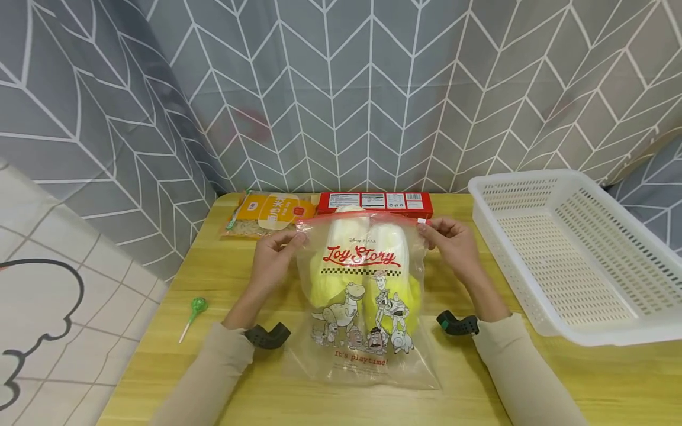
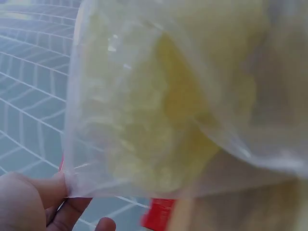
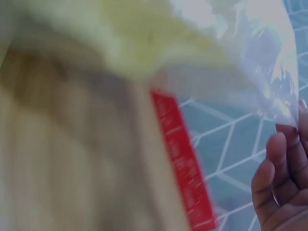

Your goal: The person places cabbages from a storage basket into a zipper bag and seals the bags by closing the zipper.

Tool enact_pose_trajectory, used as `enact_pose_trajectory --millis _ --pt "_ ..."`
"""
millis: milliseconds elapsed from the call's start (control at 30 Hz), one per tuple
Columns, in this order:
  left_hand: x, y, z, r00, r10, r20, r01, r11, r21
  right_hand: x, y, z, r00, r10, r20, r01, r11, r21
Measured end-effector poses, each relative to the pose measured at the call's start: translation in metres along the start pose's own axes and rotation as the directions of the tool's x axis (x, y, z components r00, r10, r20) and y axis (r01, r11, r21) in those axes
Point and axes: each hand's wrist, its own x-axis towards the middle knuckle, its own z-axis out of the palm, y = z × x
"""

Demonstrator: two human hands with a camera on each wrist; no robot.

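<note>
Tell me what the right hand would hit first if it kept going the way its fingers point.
The right hand pinches the zip bag by its top corner, fingers pointing left along the seal. Past the bag it would probably meet the left hand on the opposite corner; depth is unclear.

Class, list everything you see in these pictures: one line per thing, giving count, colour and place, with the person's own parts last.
Zip bag: one, clear with cartoon print and red seal strip, middle of table, top corners held up.
Cabbages: two, white and yellow-green, inside the zip bag.
Red box: one, red with white label, behind the bag.
Noodle packet: one, orange and clear, far left of table.
Lollipop: one, green with white stick, left table edge.
Basket: one, white, right of table.
Table: one, yellow wood.
Curtain: grey with white lines, behind.
Left hand: pinches the bag's top left corner.
Right hand: pinches the top right corner.
</note>
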Motion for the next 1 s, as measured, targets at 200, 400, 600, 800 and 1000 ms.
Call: enact_pose_trajectory --millis 200,400,600,800,1000 --pt "-0.002 0.035 -0.010 0.995 0.070 -0.067 -0.068 0.997 0.029 0.000 -0.027 0.002 0.983 -0.174 -0.060 0.177 0.983 0.056" --pt "0.003 0.067 -0.016 0.981 0.166 -0.101 -0.173 0.983 -0.061 0.005 -0.058 0.007 0.940 -0.290 -0.182 0.321 0.932 0.170" --pt "0.008 0.086 -0.023 0.949 0.268 -0.168 -0.293 0.946 -0.142 0.014 -0.085 0.014 0.887 -0.410 -0.215 0.450 0.871 0.198" --pt "0.010 0.088 -0.027 0.942 0.276 -0.190 -0.309 0.934 -0.178 0.016 -0.092 0.012 0.907 -0.387 -0.169 0.415 0.891 0.184" --pt "0.007 0.086 -0.027 0.940 0.283 -0.192 -0.324 0.916 -0.236 0.004 -0.093 0.011 0.914 -0.352 -0.203 0.399 0.873 0.281"
